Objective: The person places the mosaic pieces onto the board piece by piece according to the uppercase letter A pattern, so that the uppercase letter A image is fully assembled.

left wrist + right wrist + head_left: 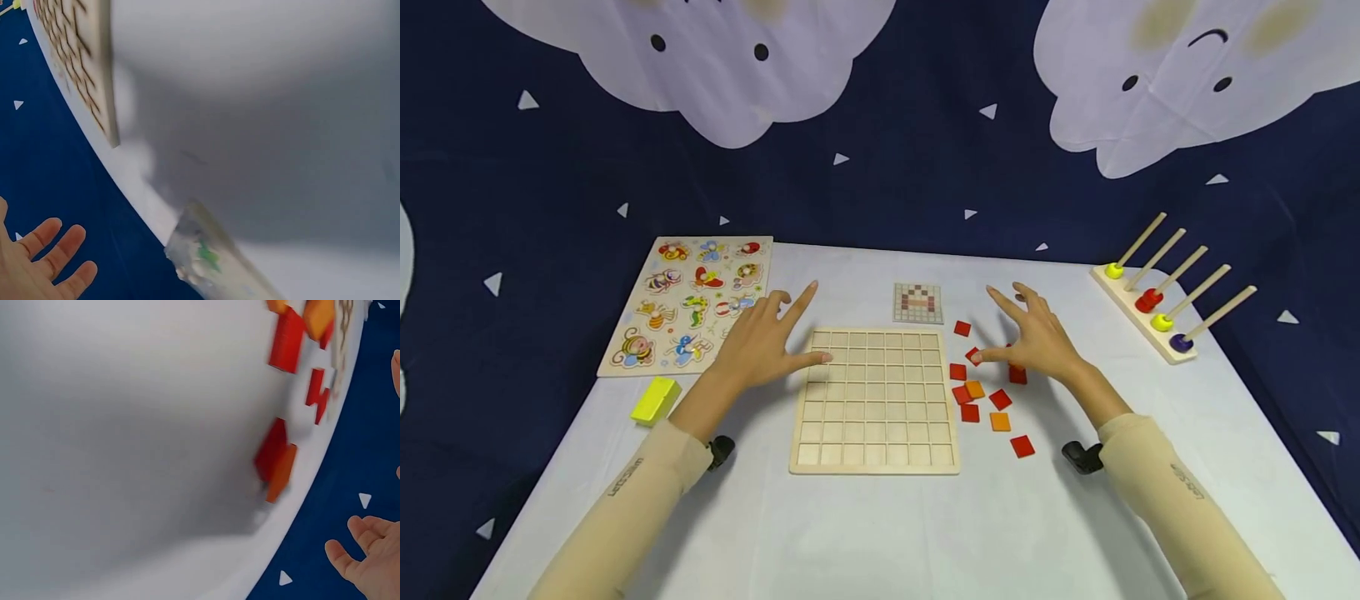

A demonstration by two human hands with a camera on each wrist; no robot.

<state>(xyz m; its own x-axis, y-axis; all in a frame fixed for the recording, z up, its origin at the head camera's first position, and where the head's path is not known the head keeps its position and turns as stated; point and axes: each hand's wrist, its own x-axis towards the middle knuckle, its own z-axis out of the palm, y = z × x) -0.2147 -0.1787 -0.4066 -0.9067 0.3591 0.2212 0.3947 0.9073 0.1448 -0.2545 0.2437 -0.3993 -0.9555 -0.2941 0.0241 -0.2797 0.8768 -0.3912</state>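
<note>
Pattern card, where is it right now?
In the head view, the pattern card lies just beyond the gridded board, toward its right side.

Cream long sleeves — dark lettering on each, black wrist devices, bare fingers

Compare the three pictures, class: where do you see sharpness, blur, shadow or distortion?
Head view: grid board crisp, soft shadows beside both sleeves; left wrist view: broad shadow across the table, insect puzzle blurred; right wrist view: red tiles blurred, table edge looking bowed.
</note>
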